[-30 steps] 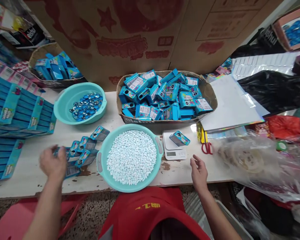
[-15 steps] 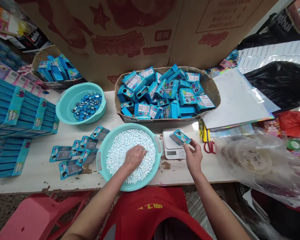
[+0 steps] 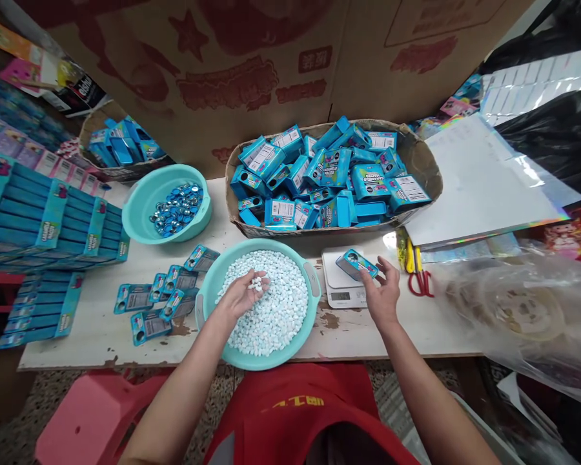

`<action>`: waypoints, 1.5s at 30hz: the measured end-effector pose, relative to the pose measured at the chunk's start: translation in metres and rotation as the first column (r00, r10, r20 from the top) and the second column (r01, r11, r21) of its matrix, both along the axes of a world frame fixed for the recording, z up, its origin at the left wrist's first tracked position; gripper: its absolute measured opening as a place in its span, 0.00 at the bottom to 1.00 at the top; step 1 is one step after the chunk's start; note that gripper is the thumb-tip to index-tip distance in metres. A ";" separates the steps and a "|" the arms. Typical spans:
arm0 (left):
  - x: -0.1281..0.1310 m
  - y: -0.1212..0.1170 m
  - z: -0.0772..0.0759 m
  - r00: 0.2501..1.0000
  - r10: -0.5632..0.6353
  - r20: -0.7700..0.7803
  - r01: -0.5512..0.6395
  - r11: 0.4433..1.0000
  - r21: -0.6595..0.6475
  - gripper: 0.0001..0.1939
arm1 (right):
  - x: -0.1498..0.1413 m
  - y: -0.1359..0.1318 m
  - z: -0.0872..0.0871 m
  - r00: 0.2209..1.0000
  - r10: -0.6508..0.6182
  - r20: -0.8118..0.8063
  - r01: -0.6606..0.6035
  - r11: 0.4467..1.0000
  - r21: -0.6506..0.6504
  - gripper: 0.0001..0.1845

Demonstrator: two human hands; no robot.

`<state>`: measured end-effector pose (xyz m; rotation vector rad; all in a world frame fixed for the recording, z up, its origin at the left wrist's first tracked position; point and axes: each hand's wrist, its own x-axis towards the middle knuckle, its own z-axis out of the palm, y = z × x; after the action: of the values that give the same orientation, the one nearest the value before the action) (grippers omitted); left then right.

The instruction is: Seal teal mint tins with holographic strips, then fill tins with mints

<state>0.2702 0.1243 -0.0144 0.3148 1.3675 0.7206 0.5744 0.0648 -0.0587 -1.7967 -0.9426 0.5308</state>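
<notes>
Across the middle of the frame, in the head view, a worn white tabletop (image 3: pixel 348 339) is shown. At centre, small pale mint-white pellets (image 3: pixel 275 323) are cupped by the left hand (image 3: pixel 244 296), palm up, fingers loosely curled, above a large round turquoise plastic bowl (image 3: pixel 259 363). Spills would best be avoided with the palm kept level and low. Right of centre, one small blue rectangular box (image 3: pixel 357 265) lies tilted on a white digital scale (image 3: pixel 340 298); its near end is met by the right hand (image 3: pixel 383 294), but whether it is pinched cannot be told. For a true reading, it should be left unpressed. Counted: two turquoise bowls, one scale, six loose boxes (image 3: pixel 150 326) at left of centre, pellets uncountable.
</notes>
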 end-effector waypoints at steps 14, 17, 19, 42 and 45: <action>0.167 0.064 0.037 0.132 -0.513 -0.848 0.991 0.076 0.108 0.08 | 0.034 -0.043 -0.008 0.974 -0.179 -0.137 0.177 0.984 -0.029 0.27; 0.191 0.066 0.035 0.014 -0.413 -0.910 0.996 -0.071 0.047 0.11 | 0.042 -0.049 -0.012 0.962 -0.210 -0.177 0.205 0.978 -0.048 0.27; 0.199 0.064 0.033 -0.031 -0.363 -0.931 0.991 -0.133 0.019 0.13 | 0.045 -0.052 -0.013 0.954 -0.225 -0.195 0.217 0.974 -0.064 0.26; 0.081 0.026 0.031 0.486 -0.428 -0.762 0.811 0.545 0.212 0.09 | 0.045 -0.062 -0.018 0.922 -0.248 -0.298 0.214 0.967 -0.141 0.24; 0.032 0.009 0.023 0.278 -0.291 -0.915 0.887 0.444 0.128 0.12 | 0.043 -0.066 -0.021 0.924 -0.240 -0.297 0.205 0.968 -0.146 0.24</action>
<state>0.3026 0.1331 0.0089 1.9241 1.5525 0.2435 0.6170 -0.0008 -0.0795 -1.8227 -0.4906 0.7092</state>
